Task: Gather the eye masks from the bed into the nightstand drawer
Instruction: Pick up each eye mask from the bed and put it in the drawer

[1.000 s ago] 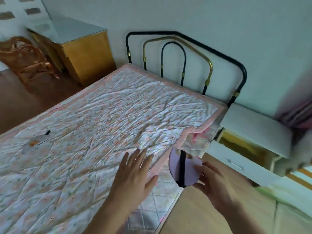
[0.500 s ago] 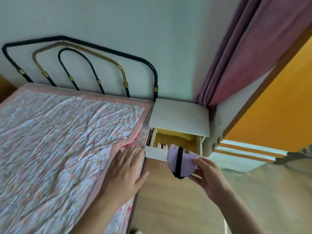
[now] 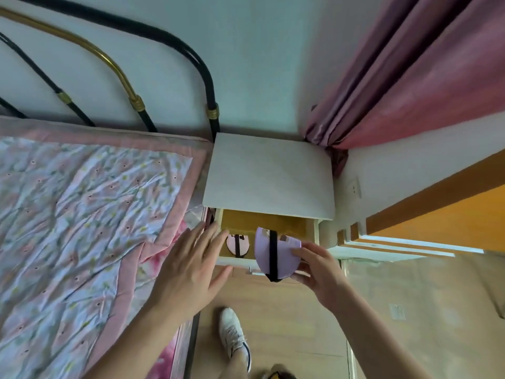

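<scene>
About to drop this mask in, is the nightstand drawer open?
Open: the drawer is pulled out, yellow inside showing, a pink mask lying in it.

The white nightstand's pulled-out drawer (image 3: 269, 228) is open at the top, its yellow wooden floor mostly bare toward the back and right. A small pink eye mask with a black strap (image 3: 237, 245) already lies in its front left corner. The nightstand's flat white top (image 3: 269, 179) overhangs the rear of the drawer, so entry is from above and in front. The left hand (image 3: 191, 266), fingers spread, covers the drawer's left edge beside the pink quilted bedspread (image 3: 82, 214). The right hand (image 3: 319, 272) holds a lilac eye mask with a black strap (image 3: 276, 255) over the drawer's front rim. A white sneaker (image 3: 233, 335) stands on the wooden floor below.
</scene>
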